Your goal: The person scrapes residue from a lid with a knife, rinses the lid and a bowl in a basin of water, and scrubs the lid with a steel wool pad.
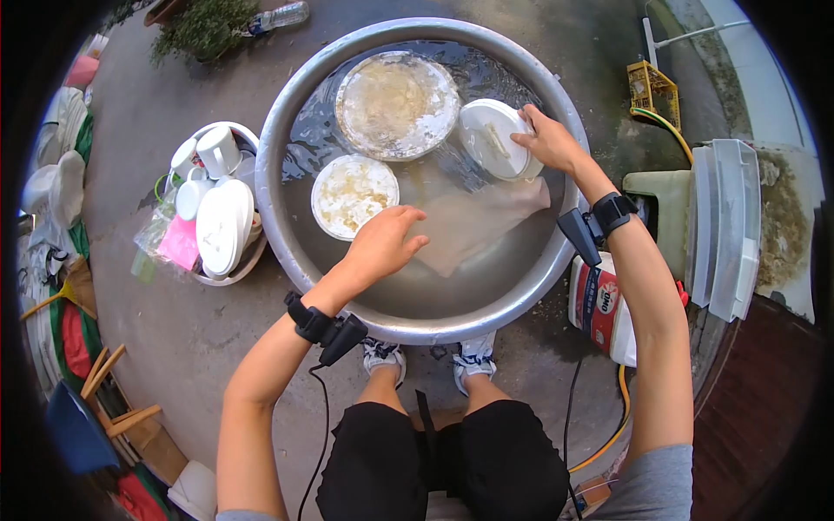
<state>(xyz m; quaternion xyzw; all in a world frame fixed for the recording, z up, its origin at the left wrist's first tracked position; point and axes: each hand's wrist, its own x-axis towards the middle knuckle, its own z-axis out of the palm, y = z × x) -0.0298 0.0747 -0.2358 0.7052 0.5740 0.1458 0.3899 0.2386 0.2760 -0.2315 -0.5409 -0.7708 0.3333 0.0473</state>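
A wide metal basin (276, 187) of cloudy water stands before me. At its right side my right hand (549, 143) grips the edge of a round white lid (493, 139), which is tilted at the water's surface. My left hand (380, 246) hovers over the near left part of the basin, fingers apart and holding nothing. Just beyond it floats a smaller round white lid (352, 193) with yellow-brown stains. A larger stained round lid (398, 106) lies toward the far side. Under the water spreads a pale, cloth-like sheet (473, 226).
Left of the basin, a bowl (246, 135) holds white mugs, lids and a pink item. A detergent jug (599, 300) and stacked clear plastic bins (725, 230) stand at right. Farther off are a yellow crate (653, 91), a hose (665, 128) and a potted plant (201, 33).
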